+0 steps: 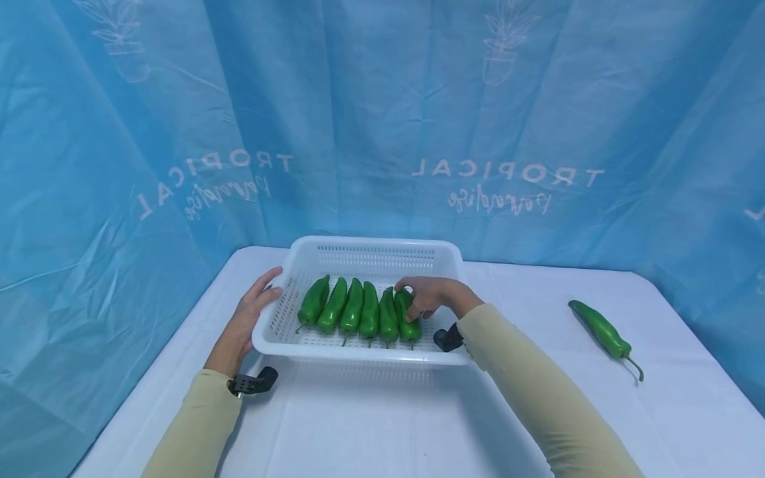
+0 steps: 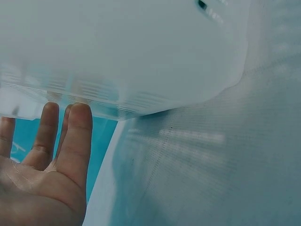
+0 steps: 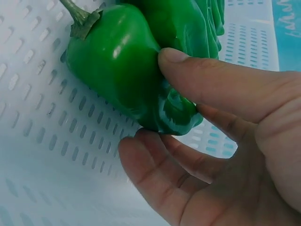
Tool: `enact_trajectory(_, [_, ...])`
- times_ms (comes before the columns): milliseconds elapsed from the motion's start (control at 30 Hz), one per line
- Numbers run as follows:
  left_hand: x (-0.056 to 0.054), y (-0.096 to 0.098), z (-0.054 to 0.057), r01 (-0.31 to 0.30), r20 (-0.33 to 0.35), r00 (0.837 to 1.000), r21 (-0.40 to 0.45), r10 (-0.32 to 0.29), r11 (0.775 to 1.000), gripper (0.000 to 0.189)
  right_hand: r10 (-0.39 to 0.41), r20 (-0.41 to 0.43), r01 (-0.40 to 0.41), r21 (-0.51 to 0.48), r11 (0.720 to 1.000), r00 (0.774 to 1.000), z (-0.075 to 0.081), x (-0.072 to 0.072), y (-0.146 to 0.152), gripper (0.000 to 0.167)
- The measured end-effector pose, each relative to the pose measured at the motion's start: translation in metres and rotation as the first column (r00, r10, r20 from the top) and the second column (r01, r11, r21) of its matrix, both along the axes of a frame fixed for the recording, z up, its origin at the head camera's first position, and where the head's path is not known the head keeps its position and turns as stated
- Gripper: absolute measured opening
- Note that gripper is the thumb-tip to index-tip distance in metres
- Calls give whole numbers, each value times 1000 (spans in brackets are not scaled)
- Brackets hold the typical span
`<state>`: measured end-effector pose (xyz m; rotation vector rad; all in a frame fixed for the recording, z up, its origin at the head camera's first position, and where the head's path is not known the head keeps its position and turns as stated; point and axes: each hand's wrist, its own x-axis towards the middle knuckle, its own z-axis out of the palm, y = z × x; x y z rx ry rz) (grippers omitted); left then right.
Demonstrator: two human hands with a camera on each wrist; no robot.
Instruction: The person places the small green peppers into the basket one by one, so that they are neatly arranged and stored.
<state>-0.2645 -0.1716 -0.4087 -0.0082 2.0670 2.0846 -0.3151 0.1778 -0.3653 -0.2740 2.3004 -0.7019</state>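
Observation:
A white perforated plastic basket (image 1: 358,355) holds several green peppers (image 1: 351,309) laid side by side, stems toward me. My left hand (image 1: 246,317) is at the basket's left side; its straightened fingers (image 2: 79,134) touch the outer wall in the left wrist view. Inside the basket, my right hand (image 1: 435,294) holds the rightmost green pepper (image 1: 410,330) near its stemless end. The right wrist view shows the thumb (image 3: 202,80) on top of that pepper (image 3: 113,61) and the other fingers around its far side and below.
Another green pepper (image 1: 600,328) lies on the white tablecloth (image 1: 358,425) to the right, its stem pointing toward the front right. Blue printed curtains (image 1: 382,133) hang behind the table and along its sides.

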Motion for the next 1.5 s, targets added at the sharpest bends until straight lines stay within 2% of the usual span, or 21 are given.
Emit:
enact_trajectory(167, [0, 1, -1, 4, 2, 1000, -6, -4, 1000, 61, 1, -5, -1, 34, 999, 1000, 2, 0, 2, 74])
enact_trajectory(267, [0, 1, -2, 5, 2, 1000, -2, -5, 1000, 61, 27, -23, -25, 69, 997, 999, 7, 2, 2, 72])
enact_trajectory(367, [0, 2, -3, 5, -1, 1000, 1, -5, 1000, 61, 114, -115, -97, 138, 986, 987, 16, 7, 4, 67])
enact_trajectory(433, [0, 2, -3, 8, -5, 1000, 2, -8, 1000, 61, 190, -207, -154, 176, 972, 960, 26, 14, 6, 63])
enact_trajectory(533, [-1, 3, -4, 18, -10, 1000, -3, -18, 1000, 62, 274, -362, -213, 201, 956, 891, 45, 32, 16, 59])
enact_trajectory(633, [-1, 4, -4, 27, -17, 999, -10, -27, 1000, 62, 259, -470, -201, 171, 964, 844, 66, 57, 36, 56])
enact_trajectory(700, [-2, 4, -3, 29, -17, 999, -12, -29, 1000, 61, 228, -532, -165, 164, 973, 816, 78, 75, 52, 54])
enact_trajectory(833, [-3, 4, -1, 26, -17, 1000, -23, -26, 999, 61, 201, -627, -119, 170, 978, 753, 90, 108, 88, 53])
enact_trajectory(1000, [-2, 2, 0, 26, -22, 999, -37, -27, 999, 62, 181, -668, -59, 202, 978, 722, 89, 136, 127, 54])
enact_trajectory(1167, [-4, 0, 1, 22, -28, 999, -58, -24, 998, 62, 189, -699, -18, 244, 970, 690, 80, 150, 165, 56])
enact_trajectory(1200, [-4, 0, 0, 22, -28, 999, -56, -24, 998, 62, 189, -702, -11, 251, 968, 687, 79, 152, 173, 56])
enact_trajectory(1267, [-4, -1, 0, 22, -26, 999, -55, -23, 998, 62, 175, -697, 15, 258, 966, 695, 74, 154, 190, 57])
enact_trajectory(1333, [-3, -2, 0, 20, -22, 1000, -46, -21, 999, 62, 149, -686, 44, 256, 966, 712, 68, 154, 208, 58])
enact_trajectory(1500, [-1, -4, 1, 22, -19, 1000, -37, -23, 999, 62, 46, -634, 129, 228, 965, 772, 51, 156, 249, 62])
